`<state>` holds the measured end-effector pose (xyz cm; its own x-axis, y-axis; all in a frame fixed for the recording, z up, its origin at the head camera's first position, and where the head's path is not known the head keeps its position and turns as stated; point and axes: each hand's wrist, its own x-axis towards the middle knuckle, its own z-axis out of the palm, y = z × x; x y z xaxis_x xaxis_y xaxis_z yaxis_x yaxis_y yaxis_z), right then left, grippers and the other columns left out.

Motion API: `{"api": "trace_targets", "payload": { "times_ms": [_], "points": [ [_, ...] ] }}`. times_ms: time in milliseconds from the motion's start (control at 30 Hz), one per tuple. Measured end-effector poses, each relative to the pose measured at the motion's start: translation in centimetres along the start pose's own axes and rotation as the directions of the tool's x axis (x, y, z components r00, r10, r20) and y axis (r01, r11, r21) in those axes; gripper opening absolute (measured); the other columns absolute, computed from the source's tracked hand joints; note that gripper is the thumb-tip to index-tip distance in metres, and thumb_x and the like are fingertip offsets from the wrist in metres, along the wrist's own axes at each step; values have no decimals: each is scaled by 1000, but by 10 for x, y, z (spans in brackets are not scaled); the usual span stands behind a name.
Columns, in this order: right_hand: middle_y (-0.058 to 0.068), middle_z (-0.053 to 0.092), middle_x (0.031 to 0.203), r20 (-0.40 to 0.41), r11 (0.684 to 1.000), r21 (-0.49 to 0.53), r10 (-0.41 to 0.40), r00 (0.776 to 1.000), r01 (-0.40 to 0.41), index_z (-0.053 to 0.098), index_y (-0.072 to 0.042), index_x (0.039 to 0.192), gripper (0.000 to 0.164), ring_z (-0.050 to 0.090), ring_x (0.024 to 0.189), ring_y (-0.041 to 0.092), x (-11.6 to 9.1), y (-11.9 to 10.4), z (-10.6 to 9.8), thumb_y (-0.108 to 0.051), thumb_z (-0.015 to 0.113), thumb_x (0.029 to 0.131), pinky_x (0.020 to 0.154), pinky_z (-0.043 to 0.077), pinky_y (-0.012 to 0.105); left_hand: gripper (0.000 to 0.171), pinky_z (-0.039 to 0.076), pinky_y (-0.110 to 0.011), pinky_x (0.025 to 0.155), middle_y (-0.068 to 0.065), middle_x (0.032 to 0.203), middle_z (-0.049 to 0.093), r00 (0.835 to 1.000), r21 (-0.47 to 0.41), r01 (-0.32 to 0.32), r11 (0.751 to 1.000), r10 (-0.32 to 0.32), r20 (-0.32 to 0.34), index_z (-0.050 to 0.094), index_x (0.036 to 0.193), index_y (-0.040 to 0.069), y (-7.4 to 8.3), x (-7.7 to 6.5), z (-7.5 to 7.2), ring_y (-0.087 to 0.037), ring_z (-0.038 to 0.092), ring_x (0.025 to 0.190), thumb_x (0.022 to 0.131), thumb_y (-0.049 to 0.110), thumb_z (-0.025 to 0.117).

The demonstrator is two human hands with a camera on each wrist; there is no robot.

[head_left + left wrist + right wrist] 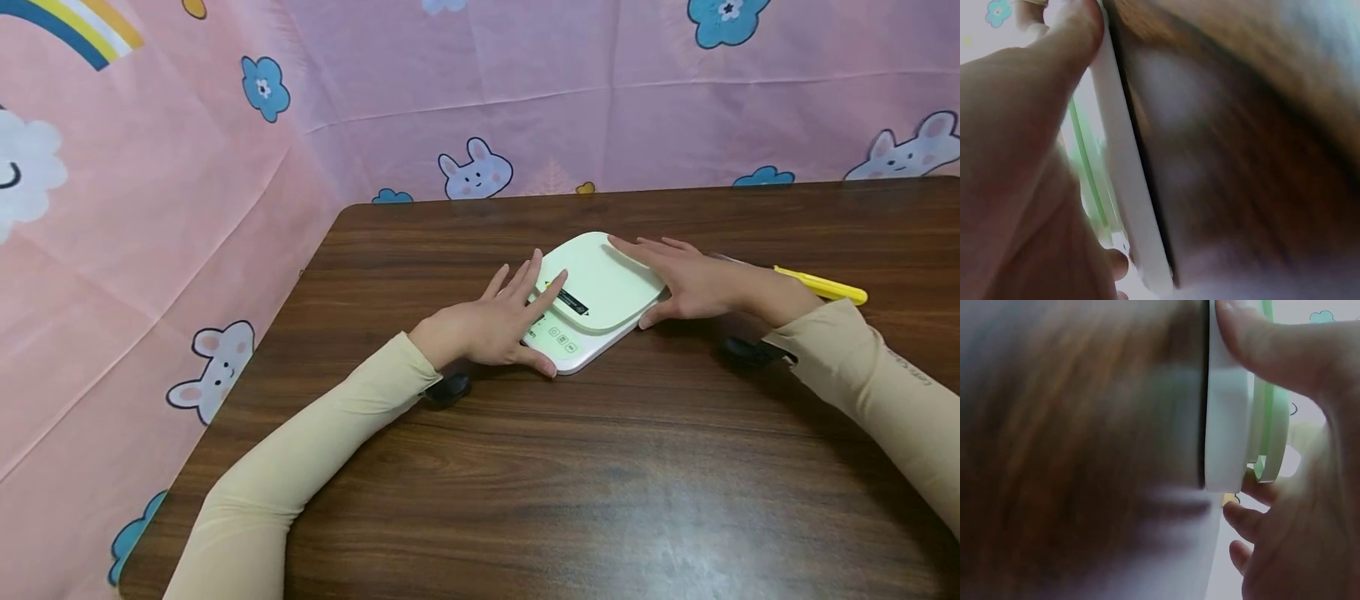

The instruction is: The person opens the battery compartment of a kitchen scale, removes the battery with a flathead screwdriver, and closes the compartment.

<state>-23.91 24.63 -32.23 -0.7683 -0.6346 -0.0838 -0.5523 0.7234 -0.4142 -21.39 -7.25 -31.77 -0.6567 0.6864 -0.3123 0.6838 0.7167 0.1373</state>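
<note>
A kitchen scale (603, 279) with a pale green plate and a white base lies flat on the table. A black label and a panel with buttons show on its near left part. My left hand (491, 325) is at its left end, fingers spread and straight, the thumb against the near edge and the index finger over the plate. At the right end my right hand (701, 283) has its thumb on the base's side and its fingers extended past the far edge. Both wrist views show the thumbs touching the white side of the base (1129, 156).
Behind the right wrist lies a tool with a yellow handle (825, 287) and a thin shaft, partly hidden. The brown wooden table (480, 500) ends on the left and at the back, where a pink patterned cloth (337, 92) hangs.
</note>
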Motion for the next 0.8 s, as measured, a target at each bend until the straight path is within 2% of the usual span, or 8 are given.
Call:
{"api": "trace_targets", "payload": {
  "times_ms": [100,300,433,567,667,800],
  "points": [
    [26,21,174,-10,999,33,-4,1000,4,7,-16,172,120,13,160,54,-3,1,1,-34,89,86,126,4,71,123,-14,-51,132,-16,170,-39,1000,9,-9,1000,9,1,-29,164,27,-1,1,-1,-30,-23,164,92,77,57],
    [32,18,172,1,998,51,29,1000,-29,7,-17,172,114,15,158,55,-12,-4,4,-35,85,91,123,12,74,120,-12,-51,132,-15,170,-38,1000,19,-17,1000,16,12,-28,165,26,-5,0,-4,-29,-25,163,94,74,56],
    [30,20,169,2,998,45,37,999,-37,4,-18,172,114,18,157,51,-19,-8,5,-36,83,92,122,16,73,117,-13,-50,132,-12,171,-38,1000,35,-25,999,25,12,-30,164,29,-10,1,-5,-26,-28,162,95,74,53],
    [27,24,167,1,998,37,47,999,-47,1,-20,172,117,23,154,48,-29,-11,6,-37,84,92,121,21,71,116,-13,-50,132,-10,171,-38,999,11,-26,1000,26,19,-31,163,30,-15,3,-6,-24,-28,162,95,73,53],
    [26,18,172,22,996,38,80,997,-81,-1,-24,172,119,15,158,51,-36,-13,7,-41,84,91,123,17,72,115,-11,-50,133,-9,172,-36,1000,-2,-8,1000,8,28,-31,163,31,-19,3,-6,-24,-26,163,96,72,53],
    [24,6,177,40,993,30,113,993,-114,-4,-28,172,120,1,161,56,-36,-11,7,-44,83,91,125,5,74,113,-8,-50,134,-9,174,-31,999,-13,9,1000,-9,33,-28,164,32,-19,0,-7,-25,-21,164,97,71,53]
  ]
}}
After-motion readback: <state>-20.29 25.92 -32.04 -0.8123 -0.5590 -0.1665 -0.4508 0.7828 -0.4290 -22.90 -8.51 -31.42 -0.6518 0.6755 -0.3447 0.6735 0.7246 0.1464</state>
